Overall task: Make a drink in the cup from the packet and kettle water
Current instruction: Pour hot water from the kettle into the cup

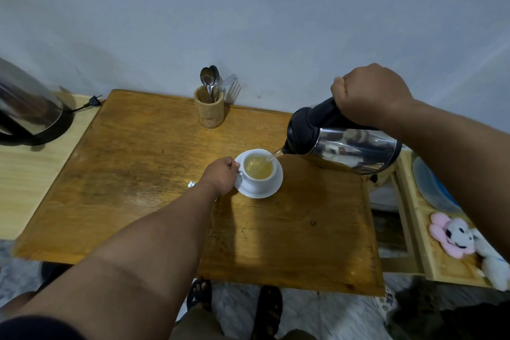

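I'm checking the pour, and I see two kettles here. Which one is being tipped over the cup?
The steel kettle on the right, gripped by the right hand, is pouring into the cup. The other kettle sits untouched at the far left.

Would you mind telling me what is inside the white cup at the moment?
The cup holds pale yellow liquid, with water streaming in from the kettle. Its bottom is hidden by the liquid.

Packet (pixel 191 183) mostly hidden behind left wrist; second kettle (pixel 27 107) blurred, cut by left edge.
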